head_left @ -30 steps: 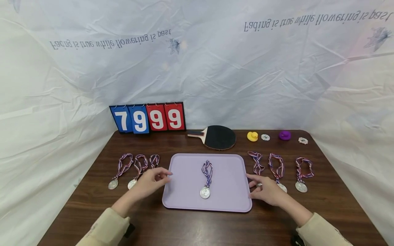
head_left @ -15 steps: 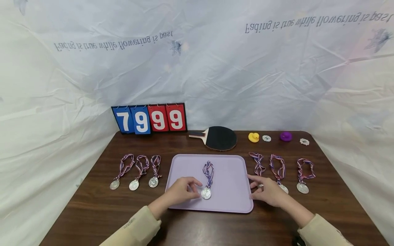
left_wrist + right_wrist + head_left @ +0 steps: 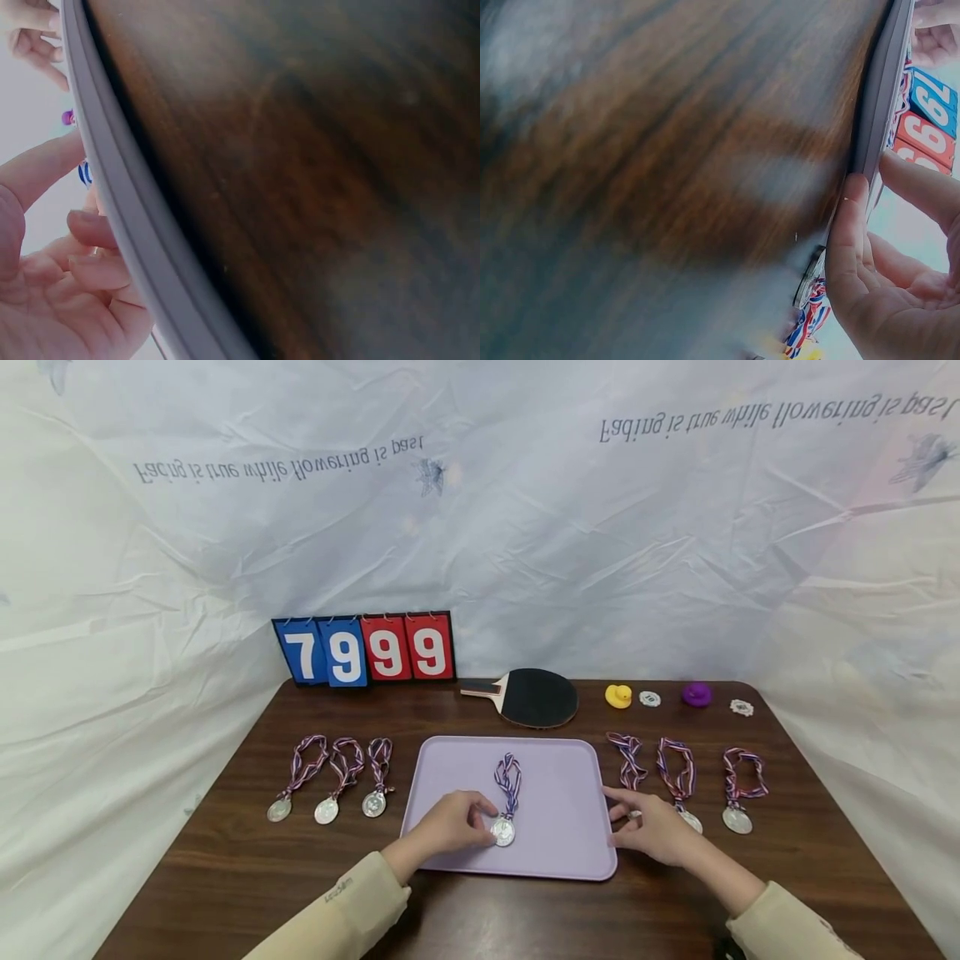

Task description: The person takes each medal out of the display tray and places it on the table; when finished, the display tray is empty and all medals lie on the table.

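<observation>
A lavender tray (image 3: 551, 852) lies on the table, bearing a silver medal (image 3: 504, 831) with a looped striped ribbon (image 3: 508, 778). My left hand (image 3: 450, 821) reaches over the tray's left part, its curved thumb and fingertips touching the medal's left edge. Whether they pinch it does not show. In the left wrist view the tray's rim hides the tips of that hand (image 3: 67, 277). My right hand (image 3: 651, 825) is at the tray's right edge, touching it with fingertips and thumb; the right wrist view shows this hand (image 3: 892, 255) against the rim. It partly covers two medals on the right.
Three ribboned medals (image 3: 326, 810) lie left of the tray, and three more (image 3: 737, 819) right of it. Along the back are a number flip board (image 3: 363, 649), a table tennis bat (image 3: 536, 697), a yellow duck (image 3: 618, 696), a purple duck (image 3: 697, 694) and two white chips (image 3: 649, 698).
My left hand has moved right, from the tray's left edge across to the medal on the tray, and its fingertips now meet the medal. My right hand has stayed at the tray's right edge.
</observation>
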Demonstrator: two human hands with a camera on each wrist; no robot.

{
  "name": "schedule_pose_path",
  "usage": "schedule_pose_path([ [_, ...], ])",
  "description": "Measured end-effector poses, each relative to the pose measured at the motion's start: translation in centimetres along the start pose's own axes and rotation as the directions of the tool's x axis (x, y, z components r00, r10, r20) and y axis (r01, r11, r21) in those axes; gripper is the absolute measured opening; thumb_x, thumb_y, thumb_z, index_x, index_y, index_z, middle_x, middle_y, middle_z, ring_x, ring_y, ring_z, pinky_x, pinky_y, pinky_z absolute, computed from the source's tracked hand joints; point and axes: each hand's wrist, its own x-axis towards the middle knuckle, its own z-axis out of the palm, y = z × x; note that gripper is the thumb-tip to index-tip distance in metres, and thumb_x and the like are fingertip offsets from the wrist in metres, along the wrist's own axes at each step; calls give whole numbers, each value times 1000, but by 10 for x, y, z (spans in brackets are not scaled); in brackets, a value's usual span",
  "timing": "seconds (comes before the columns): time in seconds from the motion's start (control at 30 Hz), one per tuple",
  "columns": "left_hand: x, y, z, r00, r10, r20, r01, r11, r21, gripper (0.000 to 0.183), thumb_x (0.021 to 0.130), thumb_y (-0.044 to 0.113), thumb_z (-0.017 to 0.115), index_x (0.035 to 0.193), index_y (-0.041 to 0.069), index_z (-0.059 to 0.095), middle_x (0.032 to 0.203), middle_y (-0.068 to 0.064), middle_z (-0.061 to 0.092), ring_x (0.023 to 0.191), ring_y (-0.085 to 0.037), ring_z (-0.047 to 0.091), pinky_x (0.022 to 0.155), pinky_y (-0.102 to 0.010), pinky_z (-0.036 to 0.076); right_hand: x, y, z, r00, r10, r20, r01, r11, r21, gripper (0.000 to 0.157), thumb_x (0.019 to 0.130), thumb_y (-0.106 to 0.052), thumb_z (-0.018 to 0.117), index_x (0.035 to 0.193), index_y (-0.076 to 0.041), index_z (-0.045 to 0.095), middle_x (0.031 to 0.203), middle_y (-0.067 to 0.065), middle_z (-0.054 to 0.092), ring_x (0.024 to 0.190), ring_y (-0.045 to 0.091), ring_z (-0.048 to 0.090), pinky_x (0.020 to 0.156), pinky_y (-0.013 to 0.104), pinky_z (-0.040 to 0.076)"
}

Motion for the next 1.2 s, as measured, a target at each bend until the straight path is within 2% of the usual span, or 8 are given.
schedule_pose_path([
  [0.37,1,1,2,1000,4,4,-4,999,43,23,64,13,77,82,9,64,56,6,51,49,-3,43,49,-21,36,1,1,0,1000,13,2,-13,1000,2,72,71,-13,75,132,1,39,96,10,56,71,16,61,58,27,47],
  [0.5,2,4,2,1000,0,1,0,1000,28,19,65,13,76,79,9,64,57,4,52,50,-3,43,50,-21,36,0,0,0,1000,14,0,-14,1000,7,72,71,-13,75,132,1,40,97,10,56,70,16,61,57,27,46],
  [0.83,3,7,-3,999,41,-15,-42,997,-63,7,75,12,70,77,11,63,66,4,57,57,-8,51,50,-23,43,1,0,1,1000,4,-5,-4,1000,-8,71,71,-12,75,132,1,40,96,11,56,71,17,61,58,26,47],
  [1.03,-1,5,-10,996,65,-59,-68,997,-47,6,78,17,68,79,14,63,68,7,58,61,-9,51,55,-23,41,2,1,1,1000,-3,-8,3,1000,-9,71,71,-12,74,131,1,40,96,12,57,71,17,61,58,26,47],
  [1.2,-9,2,-23,991,71,-109,-75,997,-35,5,80,20,66,82,17,63,69,9,58,60,-11,50,55,-24,40,2,0,1,1000,1,-5,-1,1000,-5,71,71,-12,74,131,1,40,96,12,57,71,17,61,58,26,47],
])
